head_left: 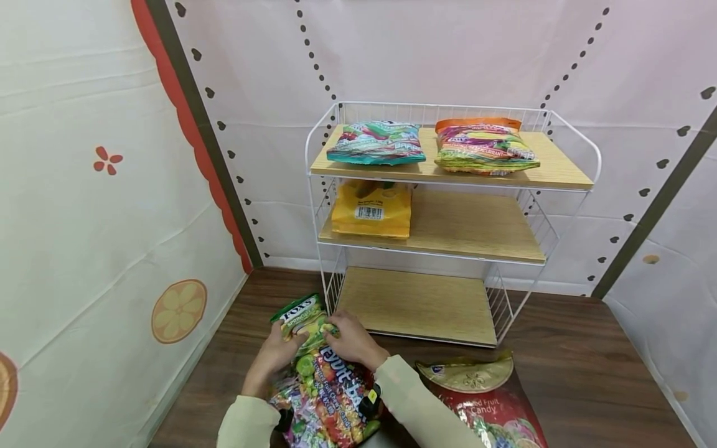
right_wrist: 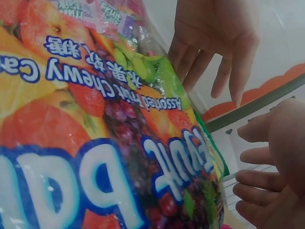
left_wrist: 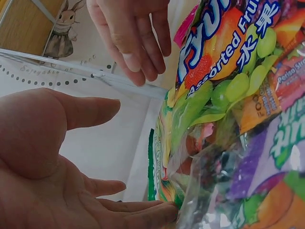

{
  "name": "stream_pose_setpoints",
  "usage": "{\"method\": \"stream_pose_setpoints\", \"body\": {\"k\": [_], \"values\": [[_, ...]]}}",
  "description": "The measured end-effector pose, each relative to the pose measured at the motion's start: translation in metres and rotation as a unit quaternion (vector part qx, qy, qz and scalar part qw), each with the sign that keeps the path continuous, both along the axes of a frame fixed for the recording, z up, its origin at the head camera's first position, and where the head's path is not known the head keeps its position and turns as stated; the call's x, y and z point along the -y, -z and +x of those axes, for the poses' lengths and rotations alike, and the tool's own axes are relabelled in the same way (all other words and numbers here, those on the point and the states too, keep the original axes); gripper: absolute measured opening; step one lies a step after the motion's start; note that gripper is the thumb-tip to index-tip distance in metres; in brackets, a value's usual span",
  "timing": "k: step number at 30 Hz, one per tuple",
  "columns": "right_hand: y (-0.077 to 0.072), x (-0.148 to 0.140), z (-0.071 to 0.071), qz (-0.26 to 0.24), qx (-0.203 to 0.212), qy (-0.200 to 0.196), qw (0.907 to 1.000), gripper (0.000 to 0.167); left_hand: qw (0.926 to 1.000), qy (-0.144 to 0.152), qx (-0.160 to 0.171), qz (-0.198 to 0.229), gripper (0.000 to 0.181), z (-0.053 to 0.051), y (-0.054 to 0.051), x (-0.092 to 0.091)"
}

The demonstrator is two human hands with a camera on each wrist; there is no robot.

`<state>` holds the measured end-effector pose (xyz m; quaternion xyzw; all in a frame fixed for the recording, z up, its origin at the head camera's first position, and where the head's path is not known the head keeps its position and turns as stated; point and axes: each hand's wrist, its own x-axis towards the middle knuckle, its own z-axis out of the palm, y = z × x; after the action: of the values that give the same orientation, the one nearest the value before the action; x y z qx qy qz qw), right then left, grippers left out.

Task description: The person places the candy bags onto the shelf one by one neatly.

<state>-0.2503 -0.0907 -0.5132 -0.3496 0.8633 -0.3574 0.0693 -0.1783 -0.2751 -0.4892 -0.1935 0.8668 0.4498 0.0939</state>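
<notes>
A green Fox's bag (head_left: 302,311) lies at the far end of several candy bags, left of the rack. My left hand (head_left: 280,350) is at its left edge and my right hand (head_left: 353,339) at its right edge, fingers relaxed over it. In the left wrist view my left hand (left_wrist: 62,162) has its thumb apart from its fingers, fingertips by the green edge. The right wrist view has my right hand (right_wrist: 276,167) with loosely bent fingers beside the bags. A colourful fruit chewy candy bag (head_left: 336,398) lies nearer me, overlapping the Fox's bag.
A three-tier rack (head_left: 420,305) stands behind. Its top shelf holds a teal bag (head_left: 378,143) and an orange-topped bag (head_left: 484,148); a yellow bag (head_left: 372,211) stands on the middle shelf. A red candy bag (head_left: 487,398) lies at the front right.
</notes>
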Motion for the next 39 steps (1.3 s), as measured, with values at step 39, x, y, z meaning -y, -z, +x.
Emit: {"method": "stream_pose_setpoints", "body": {"k": [39], "values": [[0.014, 0.006, 0.001, 0.088, 0.029, -0.021, 0.9954, 0.046, 0.9987, 0.001, 0.02, 0.047, 0.094, -0.005, 0.012, 0.004]]}}
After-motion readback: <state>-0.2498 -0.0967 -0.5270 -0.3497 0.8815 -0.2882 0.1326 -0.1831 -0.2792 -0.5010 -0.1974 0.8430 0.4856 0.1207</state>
